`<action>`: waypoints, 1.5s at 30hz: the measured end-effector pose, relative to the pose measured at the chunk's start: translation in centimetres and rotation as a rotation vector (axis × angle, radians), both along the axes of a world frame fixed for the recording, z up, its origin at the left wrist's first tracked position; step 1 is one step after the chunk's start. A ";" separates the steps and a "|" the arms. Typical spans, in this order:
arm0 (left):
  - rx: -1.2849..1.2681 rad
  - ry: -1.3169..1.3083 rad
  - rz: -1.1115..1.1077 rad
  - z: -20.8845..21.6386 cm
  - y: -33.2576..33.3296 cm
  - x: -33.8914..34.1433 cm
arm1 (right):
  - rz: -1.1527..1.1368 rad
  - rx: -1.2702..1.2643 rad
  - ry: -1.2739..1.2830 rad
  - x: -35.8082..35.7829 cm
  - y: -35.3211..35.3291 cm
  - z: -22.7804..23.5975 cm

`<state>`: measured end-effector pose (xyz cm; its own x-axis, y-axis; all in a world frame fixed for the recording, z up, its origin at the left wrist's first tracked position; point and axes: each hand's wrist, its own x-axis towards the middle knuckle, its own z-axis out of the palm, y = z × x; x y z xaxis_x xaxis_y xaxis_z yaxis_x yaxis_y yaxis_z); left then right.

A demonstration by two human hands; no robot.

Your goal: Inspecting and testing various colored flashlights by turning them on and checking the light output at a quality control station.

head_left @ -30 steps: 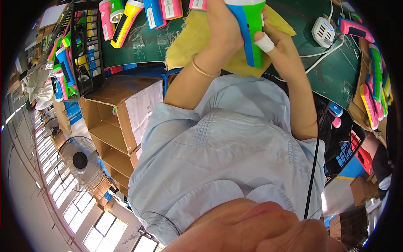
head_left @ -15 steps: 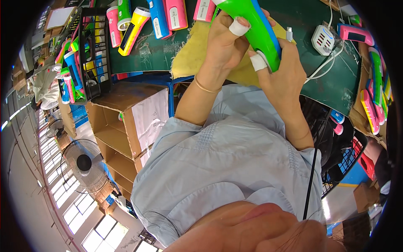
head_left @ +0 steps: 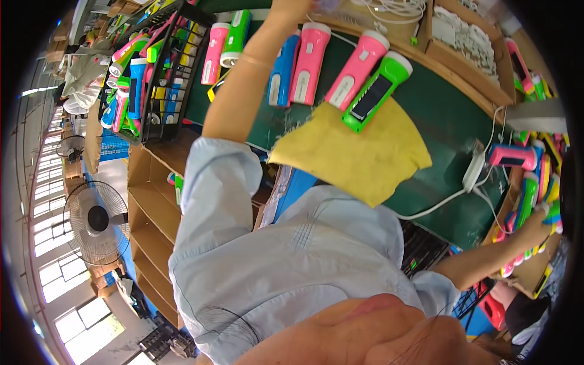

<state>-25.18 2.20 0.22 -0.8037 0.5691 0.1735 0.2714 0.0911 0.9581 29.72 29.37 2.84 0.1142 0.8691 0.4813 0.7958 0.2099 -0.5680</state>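
Note:
At the far right, my right hand [head_left: 533, 227] is closed around a green and blue flashlight [head_left: 552, 214] over a box of flashlights; its fingertips are partly hidden. My left arm stretches over the table to the top edge, where my left hand [head_left: 293, 8] is cut off and blurred, its fingers not clear. Below that hand lie a blue flashlight [head_left: 283, 73] and two pink ones, one upright in view [head_left: 311, 64], the other slanted [head_left: 358, 68]. A green flashlight [head_left: 377, 91] with a dark panel rests by the upper edge of a yellow cloth [head_left: 356, 152].
A black crate [head_left: 182, 73] full of colourful flashlights stands at the left. On the green table [head_left: 447, 121] sits a white charging hub [head_left: 474, 170] with cables. Cardboard trays [head_left: 435, 48] with small white parts line the far edge. Left below are cardboard shelves [head_left: 149, 201] and a fan [head_left: 96, 216].
My hands have parted: the right has carried the green and blue flashlight to the box at right, and the left has reached up to the far edge. The yellow cloth is now uncovered.

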 end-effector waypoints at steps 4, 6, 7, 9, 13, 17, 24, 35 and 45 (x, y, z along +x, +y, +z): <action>-0.530 0.357 0.397 -3.3 4.6 -12.6 | -0.356 -0.179 -0.316 6.4 12.2 -1.3; -0.625 0.186 0.203 -5.1 6.7 -15.6 | -0.384 -0.221 -0.326 6.5 14.6 -1.5; -0.470 0.445 0.377 -6.3 7.9 -16.1 | -0.409 -0.179 -0.411 6.0 14.6 -1.5; -0.575 0.484 0.363 -6.8 9.3 -17.5 | -0.385 -0.053 -0.478 4.1 12.5 -0.9; -0.325 -0.011 0.399 -3.9 8.1 -17.5 | 0.049 0.283 -0.179 -0.4 1.6 0.7; 0.363 -0.728 -0.325 0.8 1.3 -7.4 | 0.703 -0.372 0.624 -8.2 -10.6 1.2; 0.009 -0.479 -0.613 -0.1 -6.2 28.0 | 0.788 -0.983 1.140 -18.7 -23.3 1.2; 0.323 -0.345 -0.628 -1.1 -6.9 30.5 | 1.398 -0.517 0.542 -11.8 -26.0 -5.5; 0.303 -1.084 -0.605 1.5 -3.0 27.9 | 0.976 -0.795 0.771 -8.8 -23.7 -6.4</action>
